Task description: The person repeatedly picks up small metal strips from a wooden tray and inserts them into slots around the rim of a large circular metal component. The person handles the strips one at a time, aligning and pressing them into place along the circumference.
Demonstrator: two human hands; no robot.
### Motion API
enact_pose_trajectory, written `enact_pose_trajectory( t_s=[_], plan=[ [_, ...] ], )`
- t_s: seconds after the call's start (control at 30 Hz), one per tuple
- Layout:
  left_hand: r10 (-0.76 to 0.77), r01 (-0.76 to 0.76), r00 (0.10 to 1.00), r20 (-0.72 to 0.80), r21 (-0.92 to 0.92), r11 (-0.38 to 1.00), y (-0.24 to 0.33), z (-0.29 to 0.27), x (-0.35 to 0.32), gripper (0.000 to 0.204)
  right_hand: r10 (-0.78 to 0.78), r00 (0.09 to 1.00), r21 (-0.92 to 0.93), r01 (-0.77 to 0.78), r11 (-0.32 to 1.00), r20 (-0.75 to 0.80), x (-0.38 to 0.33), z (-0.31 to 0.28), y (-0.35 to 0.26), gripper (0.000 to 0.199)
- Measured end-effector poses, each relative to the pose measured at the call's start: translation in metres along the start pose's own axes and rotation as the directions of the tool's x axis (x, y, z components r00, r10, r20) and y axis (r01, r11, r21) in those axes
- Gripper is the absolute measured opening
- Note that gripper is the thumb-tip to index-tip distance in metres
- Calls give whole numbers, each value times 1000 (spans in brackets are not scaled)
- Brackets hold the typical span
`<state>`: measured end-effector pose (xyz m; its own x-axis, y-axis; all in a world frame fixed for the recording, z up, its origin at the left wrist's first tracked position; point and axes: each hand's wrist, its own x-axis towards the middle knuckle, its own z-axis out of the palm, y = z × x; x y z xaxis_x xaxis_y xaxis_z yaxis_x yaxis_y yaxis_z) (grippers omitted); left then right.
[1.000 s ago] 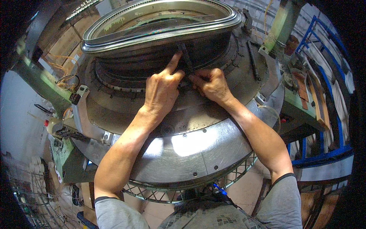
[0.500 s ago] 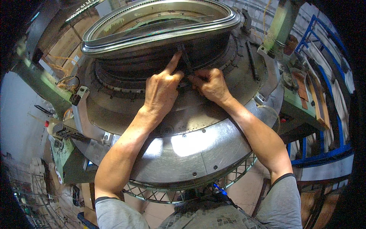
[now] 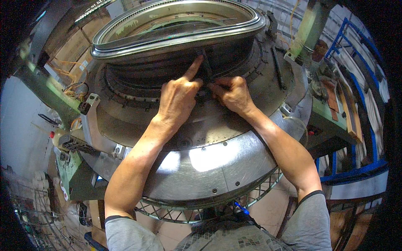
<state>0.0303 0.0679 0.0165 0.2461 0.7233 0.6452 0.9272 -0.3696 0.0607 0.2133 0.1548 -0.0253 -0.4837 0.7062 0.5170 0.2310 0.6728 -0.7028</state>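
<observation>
- Extends left hand's index finger to upper part of dark strip, other fingers curled; cannot tell any grip there.
- Appears to pinch strip's lower end, right hand's fingertips together.
- Tilts slightly along dark drum, below metal rim.
- Looks under way: strip against drum, not yet released; cannot judge what remains.
- Shows no readable brand, label or writing.

Gry short slvs, dk cuff trim, gry shirt w/ diamond pttn
</observation>
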Motion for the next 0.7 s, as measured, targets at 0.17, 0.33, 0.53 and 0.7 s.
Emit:
enact_pose_trajectory(
  t_s=[0.17,0.33,0.53,0.7],
  plan=[
    [16,-15,999,-30,33,999,-1,2,0,18,-15,1000,19,15,1000,-11,0,0,-1,19],
    [11,-10,999,-30,33,999,0,2,0,19,39,999,3,-39,999,-3,1,-1,-4,19],
    [17,-16,999,-30,48,999,0,2,0,19,53,999,21,-53,998,0,0,-2,-6,20],
    [15,-13,999,-33,49,999,0,2,0,18,50,999,3,-50,999,-2,1,-1,-6,19]
  ],
)
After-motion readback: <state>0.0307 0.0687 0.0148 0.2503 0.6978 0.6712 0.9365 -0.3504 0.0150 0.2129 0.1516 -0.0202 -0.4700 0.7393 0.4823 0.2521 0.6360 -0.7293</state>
